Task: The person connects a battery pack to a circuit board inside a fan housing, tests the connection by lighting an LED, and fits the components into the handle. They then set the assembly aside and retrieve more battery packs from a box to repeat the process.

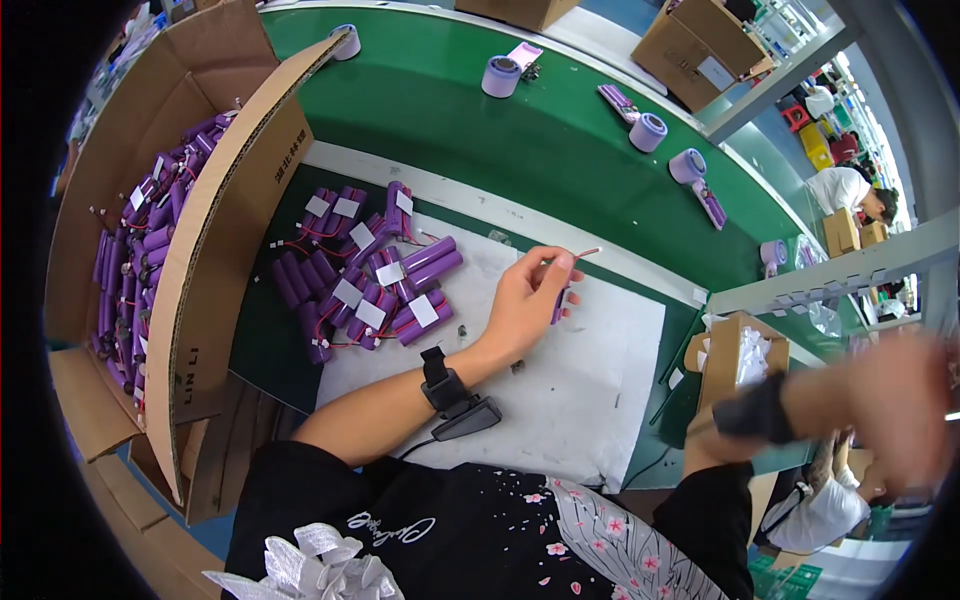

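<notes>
Above the white work sheet (590, 370), my left hand (525, 300) is closed around a purple battery pack (557, 312). Most of that pack is hidden by my fingers; its short red wire with a white plug sticks out past my thumb. To the left of this hand lies a loose heap of purple battery packs (375, 275), several with white labels and red leads. My right hand (900, 410) is raised at the far right, away from the sheet. Motion smears its fingers, so what they hold, if anything, does not show.
A tall cardboard box (225, 230) full of purple packs stands at the left. Beyond the sheet runs a green conveyor belt (420, 90) carrying lilac round devices (500, 77). A small carton (735, 360) with white plastic sits at right, below a metal post (830, 272). Other people work farther right.
</notes>
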### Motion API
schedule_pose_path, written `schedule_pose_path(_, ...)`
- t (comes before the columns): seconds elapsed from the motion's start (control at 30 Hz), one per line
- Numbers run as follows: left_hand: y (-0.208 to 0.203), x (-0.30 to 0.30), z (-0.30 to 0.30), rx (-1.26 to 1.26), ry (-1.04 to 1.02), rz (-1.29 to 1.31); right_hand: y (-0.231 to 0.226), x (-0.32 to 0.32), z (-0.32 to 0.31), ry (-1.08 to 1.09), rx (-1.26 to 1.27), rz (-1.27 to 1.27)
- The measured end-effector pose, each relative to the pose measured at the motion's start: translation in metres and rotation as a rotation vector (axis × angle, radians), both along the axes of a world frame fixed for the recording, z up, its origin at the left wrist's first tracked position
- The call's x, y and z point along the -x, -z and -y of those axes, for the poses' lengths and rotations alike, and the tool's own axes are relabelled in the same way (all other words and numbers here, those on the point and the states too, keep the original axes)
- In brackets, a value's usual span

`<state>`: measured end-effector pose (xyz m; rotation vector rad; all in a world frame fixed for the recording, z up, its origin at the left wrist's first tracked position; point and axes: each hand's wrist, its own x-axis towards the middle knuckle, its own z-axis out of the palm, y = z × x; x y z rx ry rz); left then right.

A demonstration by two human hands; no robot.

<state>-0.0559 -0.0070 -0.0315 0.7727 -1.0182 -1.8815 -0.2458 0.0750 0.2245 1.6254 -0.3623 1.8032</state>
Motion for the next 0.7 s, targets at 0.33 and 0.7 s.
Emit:
schedule_pose_path(0.33, 0.017, -0.004, 0.014, -0.099, -0.355, -0.095, 0.246, -0.033, 0.272, 0.223, -1.596, -0.098)
schedule_pose_path(0.7, 0.009, 0.000, 0.016, -0.082, -0.406, -0.064, 0.252, -0.061, 0.384, 0.715, -1.572, -0.759)
